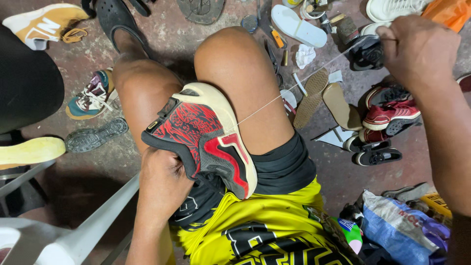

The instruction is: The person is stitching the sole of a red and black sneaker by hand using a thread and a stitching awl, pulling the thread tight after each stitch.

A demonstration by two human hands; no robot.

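A red-and-black sneaker with a cream sole lies wedged between the person's bare knees, sole turned up and to the right. The left hand grips its collar from below, fingers curled into the opening. A taut thread runs from the sole's edge up to the raised right hand, whose fingers are pressed together, pinching it. Loose shoes and insoles litter the floor.

Under the left hand, the shoe shows matt red-black fabric, smooth cream rubber sole; rough concrete floor beyond.
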